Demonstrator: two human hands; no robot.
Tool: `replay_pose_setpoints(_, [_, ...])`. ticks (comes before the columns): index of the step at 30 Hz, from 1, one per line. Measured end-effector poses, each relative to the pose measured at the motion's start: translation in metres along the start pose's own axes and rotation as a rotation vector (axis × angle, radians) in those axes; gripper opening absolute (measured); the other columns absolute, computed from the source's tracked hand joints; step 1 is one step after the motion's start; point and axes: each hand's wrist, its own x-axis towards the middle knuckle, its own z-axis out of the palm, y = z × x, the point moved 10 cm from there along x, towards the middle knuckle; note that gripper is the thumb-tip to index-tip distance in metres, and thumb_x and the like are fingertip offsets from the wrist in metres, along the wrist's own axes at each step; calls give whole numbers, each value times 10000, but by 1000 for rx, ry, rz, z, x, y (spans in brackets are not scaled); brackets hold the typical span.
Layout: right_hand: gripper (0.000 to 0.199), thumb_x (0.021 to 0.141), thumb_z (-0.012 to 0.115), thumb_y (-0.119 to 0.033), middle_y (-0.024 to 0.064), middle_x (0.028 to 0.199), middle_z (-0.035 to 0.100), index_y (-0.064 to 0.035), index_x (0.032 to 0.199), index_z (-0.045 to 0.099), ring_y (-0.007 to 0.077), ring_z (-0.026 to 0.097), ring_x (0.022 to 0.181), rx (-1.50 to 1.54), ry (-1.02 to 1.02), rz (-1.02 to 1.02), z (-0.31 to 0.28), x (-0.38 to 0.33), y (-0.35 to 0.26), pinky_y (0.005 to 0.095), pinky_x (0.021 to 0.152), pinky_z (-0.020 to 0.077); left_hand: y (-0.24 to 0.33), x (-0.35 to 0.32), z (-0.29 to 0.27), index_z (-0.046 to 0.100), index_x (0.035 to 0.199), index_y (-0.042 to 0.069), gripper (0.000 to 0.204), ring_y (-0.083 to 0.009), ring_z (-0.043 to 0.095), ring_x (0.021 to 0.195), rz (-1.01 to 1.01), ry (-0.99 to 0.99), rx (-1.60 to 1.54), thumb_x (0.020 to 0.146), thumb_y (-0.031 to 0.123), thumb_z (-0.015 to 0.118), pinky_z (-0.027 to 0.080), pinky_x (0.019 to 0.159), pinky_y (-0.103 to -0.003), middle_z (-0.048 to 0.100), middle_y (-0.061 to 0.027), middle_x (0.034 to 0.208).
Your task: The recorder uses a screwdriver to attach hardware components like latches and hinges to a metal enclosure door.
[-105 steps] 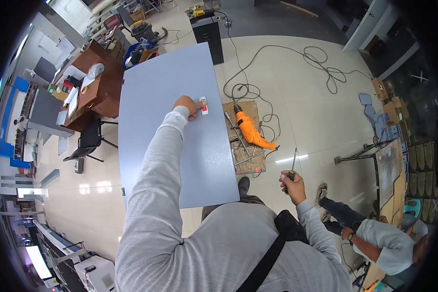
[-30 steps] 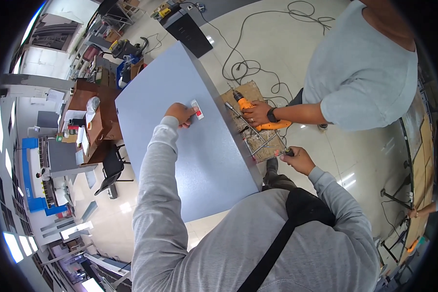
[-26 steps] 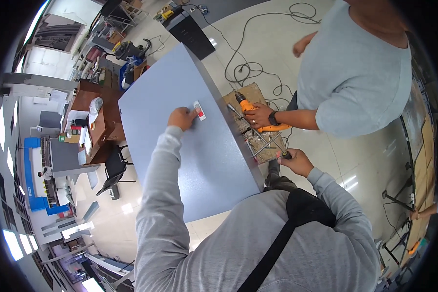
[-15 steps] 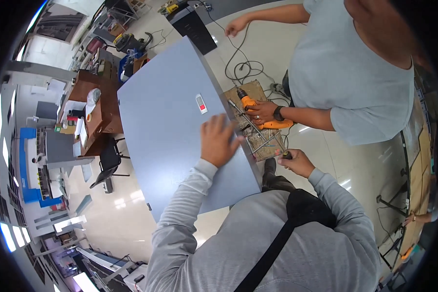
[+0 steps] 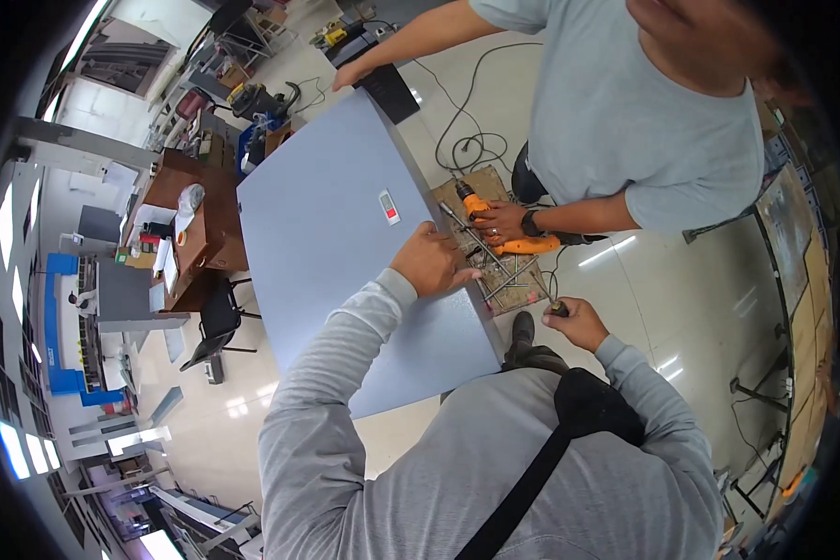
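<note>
A large grey metal box [image 5: 345,187] lies in front of me, with a small white and red label on its top. My left hand [image 5: 431,261] is at its right edge, fingers curled over the rim and thumb stretched out. To the right of the box, my right hand [image 5: 581,323] is closed on a screwdriver [image 5: 557,309] with a dark and yellow handle; its shaft points toward the wooden board [image 5: 523,297]. Several metal rods or bolts [image 5: 509,273] lie on that board. A co-worker's hand [image 5: 501,220] rests on an orange power drill [image 5: 523,245] there.
The co-worker in a grey shirt stands at the far right, other arm reaching over the box's far end. A black cable [image 5: 476,145] coils on the floor behind the board. A brown desk [image 5: 201,219] and black chair [image 5: 219,317] stand at left.
My left hand has gone from spread over the box top to curled at its right edge. The co-worker's far arm has swung left toward the box's far end. My right hand still holds the screwdriver.
</note>
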Motion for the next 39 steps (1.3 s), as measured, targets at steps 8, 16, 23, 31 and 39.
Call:
replay_pose_setpoints(8, [259, 830, 777, -215, 62, 798, 674, 1, 946, 694, 134, 596, 750, 88, 63, 33, -4, -9, 6, 303, 724, 493, -22, 0, 5, 718, 872, 66, 627, -221, 620, 932, 87, -44, 99, 957, 626, 448, 395, 926, -411, 663, -76, 860])
replay_pose_setpoints(16, [249, 828, 774, -205, 56, 768, 661, 9, 917, 685, 131, 583, 716, 70, 115, -15, 1, -27, 14, 304, 689, 486, -15, 4, 4, 685, 843, 66, 622, -244, 602, 901, 99, -110, 106, 986, 608, 416, 406, 908, -412, 630, -86, 826])
replay_pose_setpoints(23, [211, 836, 762, -195, 23, 732, 643, -7, 881, 677, 103, 562, 685, 114, 304, 39, -30, -64, 50, 281, 651, 466, -15, 1, 9, 689, 906, 52, 592, -264, 603, 1007, 99, -360, 139, 982, 587, 447, 410, 956, -445, 655, -122, 948])
replay_pose_setpoints(31, [201, 840, 763, -180, 18, 726, 635, -5, 883, 674, 101, 564, 682, 134, 253, 145, -23, -59, 61, 279, 650, 466, -77, -84, 9, 479, 1384, 52, 656, -409, 469, 1263, -540, 332, -156, 906, 472, 641, 364, 1043, -521, 488, -223, 1382])
replay_pose_setpoints(39, [207, 841, 761, -185, 39, 795, 658, -4, 910, 687, 113, 587, 758, -133, 101, 26, -19, -18, 14, 285, 723, 488, -97, -87, 14, 505, 1398, 140, 647, -358, 490, 1194, -817, 314, -1, 879, 495, 656, 381, 997, -493, 524, -162, 1301])
